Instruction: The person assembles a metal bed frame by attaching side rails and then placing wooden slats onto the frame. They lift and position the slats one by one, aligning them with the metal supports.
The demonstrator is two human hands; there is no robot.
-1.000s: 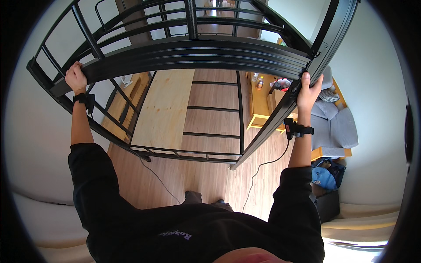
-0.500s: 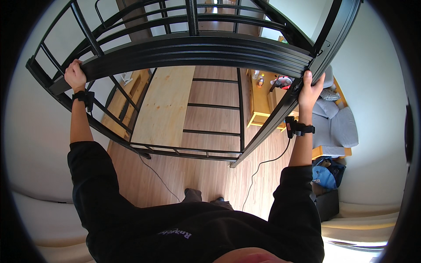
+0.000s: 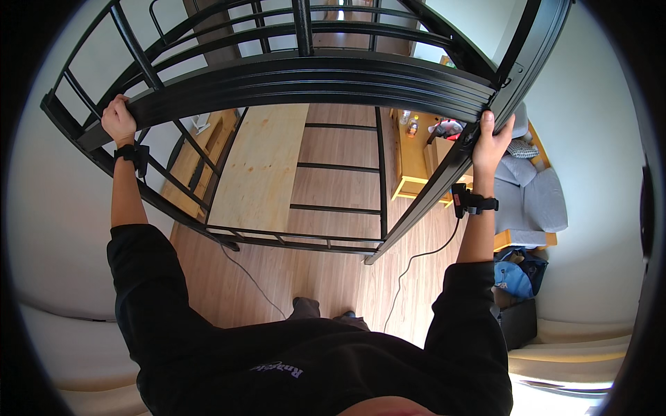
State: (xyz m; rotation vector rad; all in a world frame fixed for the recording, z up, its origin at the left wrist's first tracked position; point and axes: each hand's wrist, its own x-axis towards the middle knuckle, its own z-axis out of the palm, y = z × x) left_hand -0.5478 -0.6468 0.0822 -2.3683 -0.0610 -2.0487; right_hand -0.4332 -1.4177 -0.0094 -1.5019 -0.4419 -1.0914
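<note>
A black metal bunk bed frame stands in front of me, its wide ridged side rail [image 3: 312, 80] running across at chest height. My left hand [image 3: 119, 121] is closed over the left end of this rail, fingers curled and knuckles up. At the other end, my right hand [image 3: 491, 142] wraps round the corner post [image 3: 431, 189], with the thumb upright on its near face and the other fingers partly hidden. Below, a pale plywood board [image 3: 258, 170] lies lengthwise on the lower bunk's left side. Bare black crossbars [image 3: 338, 167] show to its right.
To the right are a yellow wooden table [image 3: 409, 156] with bottles and a box, a grey sofa [image 3: 517, 197] and a blue bag [image 3: 513, 279]. Wooden planks [image 3: 184, 184] lean at the left wall. Thin cables [image 3: 409, 267] trail over the floor.
</note>
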